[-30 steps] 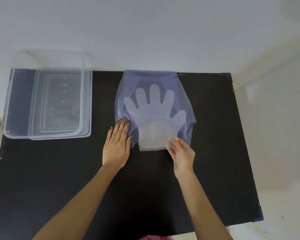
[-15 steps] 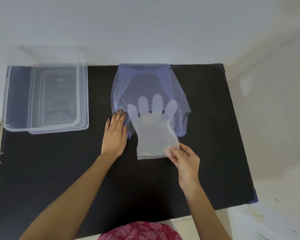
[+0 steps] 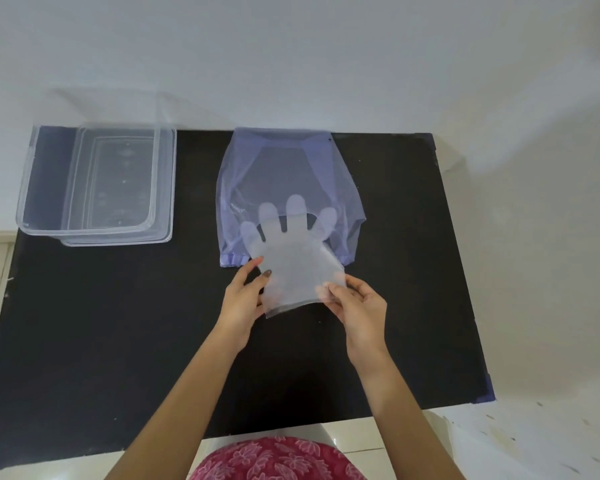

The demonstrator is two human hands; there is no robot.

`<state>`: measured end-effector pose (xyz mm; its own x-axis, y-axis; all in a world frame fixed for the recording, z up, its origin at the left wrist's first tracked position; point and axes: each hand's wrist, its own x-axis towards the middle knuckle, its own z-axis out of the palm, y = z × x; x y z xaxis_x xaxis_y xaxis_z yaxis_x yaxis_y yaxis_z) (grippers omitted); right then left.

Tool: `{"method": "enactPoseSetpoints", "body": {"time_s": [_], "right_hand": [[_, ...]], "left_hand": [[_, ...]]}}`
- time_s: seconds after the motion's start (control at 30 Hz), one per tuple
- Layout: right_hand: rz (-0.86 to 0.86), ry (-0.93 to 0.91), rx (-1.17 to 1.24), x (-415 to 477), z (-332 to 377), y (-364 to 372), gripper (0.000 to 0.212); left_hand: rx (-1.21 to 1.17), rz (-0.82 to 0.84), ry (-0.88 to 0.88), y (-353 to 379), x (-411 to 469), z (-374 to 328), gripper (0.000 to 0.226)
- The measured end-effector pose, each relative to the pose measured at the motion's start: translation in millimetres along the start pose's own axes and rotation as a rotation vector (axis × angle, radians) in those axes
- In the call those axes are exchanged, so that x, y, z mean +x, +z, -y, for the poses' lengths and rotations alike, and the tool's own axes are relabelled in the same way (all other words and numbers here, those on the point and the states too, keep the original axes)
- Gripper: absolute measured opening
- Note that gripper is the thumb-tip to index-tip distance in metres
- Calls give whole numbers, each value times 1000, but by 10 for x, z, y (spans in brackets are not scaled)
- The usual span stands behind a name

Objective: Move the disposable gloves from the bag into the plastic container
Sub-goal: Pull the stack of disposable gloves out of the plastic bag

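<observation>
A thin stack of clear disposable gloves (image 3: 293,265) is held flat just above the black table, its fingertips still overlapping the mouth of the bluish see-through bag (image 3: 284,174). My left hand (image 3: 244,299) pinches the stack's left cuff edge, thumb on top. On the right cuff corner my right hand (image 3: 355,306) grips it between thumb and fingers. The clear plastic container (image 3: 25,188) stands open at the table's far left, nothing visible inside.
The black table (image 3: 118,323) ends at a white wall behind the bag and container. Its right edge runs along a pale floor (image 3: 534,306). A pink patterned garment (image 3: 274,459) shows at the near edge.
The gloves slid toward me out of the bag. My left hand left the bag's mouth and took the stack's left edge; my right hand kept its grip and pulled back.
</observation>
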<state>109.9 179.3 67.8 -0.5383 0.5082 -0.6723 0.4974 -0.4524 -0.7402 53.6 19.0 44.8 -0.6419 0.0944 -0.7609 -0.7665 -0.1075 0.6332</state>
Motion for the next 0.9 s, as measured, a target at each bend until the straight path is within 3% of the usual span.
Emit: {"method": "enactPoseSetpoints", "body": {"time_s": [0.1,0.33,0.57,0.9], "right_hand": [[17,-19,-22,-63,74,-81,25],[52,-113,-104,-223,207,-318,23],[103,-174,-265,-368,-11,-595,27],[123,-154,-533,-333,-572,-929,31]], "left_hand": [[-64,-24,-5,101,-88,-54,28],[33,-90,56,121,-355,13,32],[242,-146,275,67,-687,354,44],[455,-187,212,-31,-717,1081,60]]}}
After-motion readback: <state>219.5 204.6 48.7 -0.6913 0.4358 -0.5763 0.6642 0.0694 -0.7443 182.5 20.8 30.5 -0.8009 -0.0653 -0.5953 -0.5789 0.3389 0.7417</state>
